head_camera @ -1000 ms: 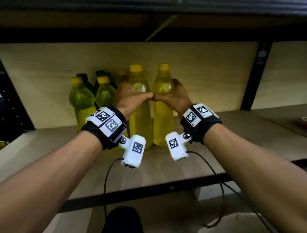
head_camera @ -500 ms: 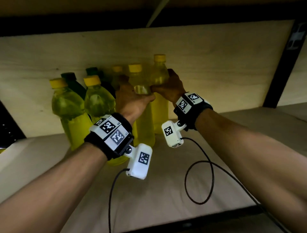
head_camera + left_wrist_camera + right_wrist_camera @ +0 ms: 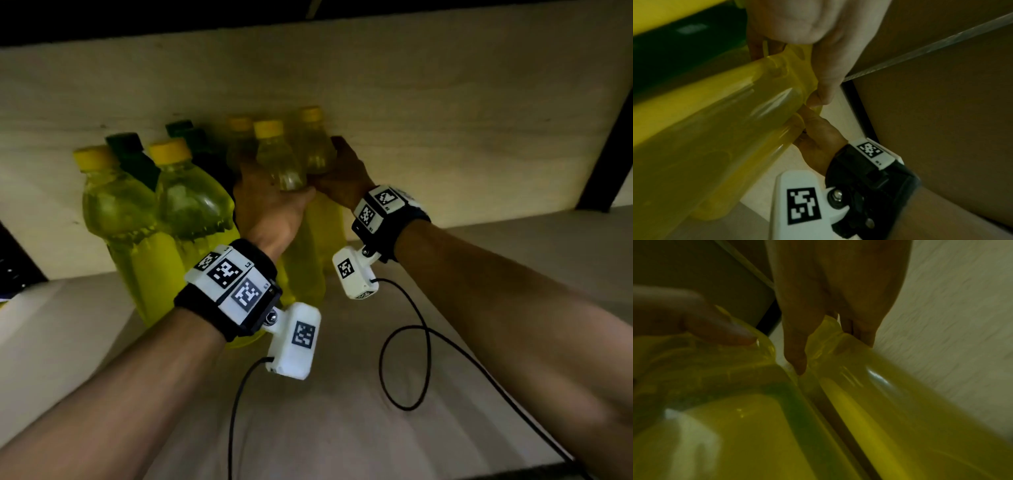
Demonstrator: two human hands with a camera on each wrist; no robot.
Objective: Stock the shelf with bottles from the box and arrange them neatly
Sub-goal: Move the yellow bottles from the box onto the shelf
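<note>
No writing reads on the bottles. Mid-frame, your left hand (image 3: 270,205) wraps one yellow bottle (image 3: 279,161) and your right hand (image 3: 342,178) wraps its neighbour (image 3: 313,144), thumbs touching, on the shelf (image 3: 479,342).

A shop stockroom or storage area, by the look of it. A bare wooden shelf (image 3: 479,274) on a dark metal upright (image 3: 613,150) has a plain plywood back panel (image 3: 445,102). Identical yellow-capped drink bottles (image 3: 116,219) stand massed at its rear left, with dark green ones (image 3: 133,161) behind, like goods in rows. The light is dim.
</note>
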